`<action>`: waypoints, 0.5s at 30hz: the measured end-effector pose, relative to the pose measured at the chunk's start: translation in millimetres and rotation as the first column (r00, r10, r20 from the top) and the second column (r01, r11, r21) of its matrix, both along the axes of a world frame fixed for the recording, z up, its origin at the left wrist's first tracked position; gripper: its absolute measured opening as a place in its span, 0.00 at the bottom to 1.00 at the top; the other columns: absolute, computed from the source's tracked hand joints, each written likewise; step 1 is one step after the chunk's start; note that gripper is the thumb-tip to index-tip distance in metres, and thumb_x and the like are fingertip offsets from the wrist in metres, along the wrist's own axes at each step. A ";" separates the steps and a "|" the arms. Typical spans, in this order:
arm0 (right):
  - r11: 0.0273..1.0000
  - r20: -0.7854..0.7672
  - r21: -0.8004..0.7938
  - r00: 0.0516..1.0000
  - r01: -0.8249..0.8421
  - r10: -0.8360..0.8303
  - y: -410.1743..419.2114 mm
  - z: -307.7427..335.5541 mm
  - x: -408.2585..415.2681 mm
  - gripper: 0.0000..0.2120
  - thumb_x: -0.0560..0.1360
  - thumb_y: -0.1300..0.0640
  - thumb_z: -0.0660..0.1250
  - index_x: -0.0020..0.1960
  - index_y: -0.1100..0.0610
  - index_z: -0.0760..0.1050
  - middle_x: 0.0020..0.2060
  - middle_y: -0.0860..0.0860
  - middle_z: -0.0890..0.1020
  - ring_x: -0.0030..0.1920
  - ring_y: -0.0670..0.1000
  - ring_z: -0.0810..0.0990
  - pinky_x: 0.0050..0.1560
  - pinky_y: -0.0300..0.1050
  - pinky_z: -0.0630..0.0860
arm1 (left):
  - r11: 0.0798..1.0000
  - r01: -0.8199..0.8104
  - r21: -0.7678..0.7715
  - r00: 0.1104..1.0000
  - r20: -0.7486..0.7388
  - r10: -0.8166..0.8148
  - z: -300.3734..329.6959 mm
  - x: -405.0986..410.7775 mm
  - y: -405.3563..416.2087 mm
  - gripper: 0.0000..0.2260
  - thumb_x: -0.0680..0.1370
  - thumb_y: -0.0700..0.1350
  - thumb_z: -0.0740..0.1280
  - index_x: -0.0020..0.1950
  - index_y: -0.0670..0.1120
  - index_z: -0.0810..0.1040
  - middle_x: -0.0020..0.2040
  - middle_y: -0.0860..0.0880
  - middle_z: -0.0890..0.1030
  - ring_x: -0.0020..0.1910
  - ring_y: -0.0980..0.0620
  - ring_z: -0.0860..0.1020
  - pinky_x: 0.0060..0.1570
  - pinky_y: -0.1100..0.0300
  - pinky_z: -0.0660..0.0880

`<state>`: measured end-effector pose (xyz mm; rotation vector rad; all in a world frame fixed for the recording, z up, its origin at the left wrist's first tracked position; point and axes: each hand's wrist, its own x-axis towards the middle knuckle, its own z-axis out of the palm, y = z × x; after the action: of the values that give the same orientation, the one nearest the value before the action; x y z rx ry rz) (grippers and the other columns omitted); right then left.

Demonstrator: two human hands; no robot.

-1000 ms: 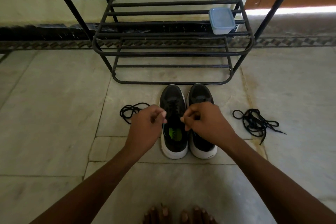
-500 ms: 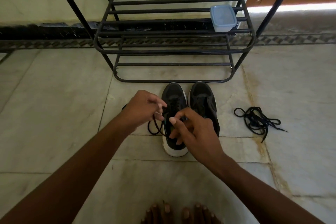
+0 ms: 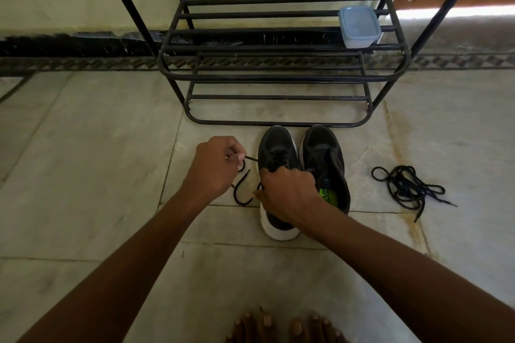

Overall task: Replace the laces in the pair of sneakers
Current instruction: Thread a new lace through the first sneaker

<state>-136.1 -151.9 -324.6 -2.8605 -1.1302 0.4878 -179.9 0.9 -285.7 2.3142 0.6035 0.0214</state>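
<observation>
Since a moment ago, the right hand [image 3: 289,192] has dropped onto the left sneaker [image 3: 277,159], its fingers curling over the tongue area; what it is gripping is hidden. Just left of it, the left hand [image 3: 216,166] is pinching a lace [image 3: 242,192] looping between the two hands. Right of the grip, the other sneaker [image 3: 324,159] is sitting alongside, with spare laces [image 3: 407,186] lying well beyond

Two black white-soled sneakers [image 3: 303,172] sitting side by side on the pale stone-tile floor [image 3: 83,161], toes just before the black tubular metal rack [image 3: 278,75]; lidded clear plastic box [image 3: 359,26] resting on a rack shelf, right end; loose black lace bundle [image 3: 408,186] lying right of the pair
</observation>
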 end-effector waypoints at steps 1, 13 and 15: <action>0.999 -0.013 0.039 1.000 0.013 -0.012 -1.0 -0.6 -1.2 0.18 0.82 0.42 0.61 0.63 0.54 0.72 0.52 0.55 0.80 0.50 0.60 0.82 0.43 0.52 0.75 | 1.000 0.002 -0.018 1.000 0.003 -0.002 -0.3 0.4 -0.2 0.07 0.81 0.38 0.67 0.47 0.47 0.83 0.38 0.52 0.83 0.36 0.58 0.81 0.35 0.65 0.72; 0.802 -0.090 0.507 0.945 0.315 -0.314 -22.1 -13.9 -3.4 0.08 0.77 0.58 0.67 0.41 0.59 0.74 0.37 0.53 0.77 0.34 0.54 0.76 0.36 0.52 0.79 | 0.975 0.017 -0.222 0.998 0.062 -0.004 -4.2 6.2 -13.0 0.08 0.84 0.37 0.62 0.47 0.46 0.77 0.37 0.50 0.85 0.32 0.54 0.82 0.39 0.59 0.79; 0.778 -0.113 0.527 0.936 0.341 -0.333 -23.0 -15.8 -0.7 0.07 0.74 0.63 0.68 0.38 0.60 0.74 0.34 0.53 0.76 0.32 0.52 0.74 0.36 0.53 0.78 | 0.972 0.024 -0.233 0.997 0.078 -0.006 -2.6 8.5 -14.9 0.08 0.84 0.38 0.62 0.47 0.46 0.78 0.37 0.50 0.85 0.32 0.56 0.81 0.39 0.61 0.79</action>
<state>-136.8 -174.9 -340.4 -2.4561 -0.5890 0.1319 -171.5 -14.0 -288.3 2.0797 0.5205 0.0300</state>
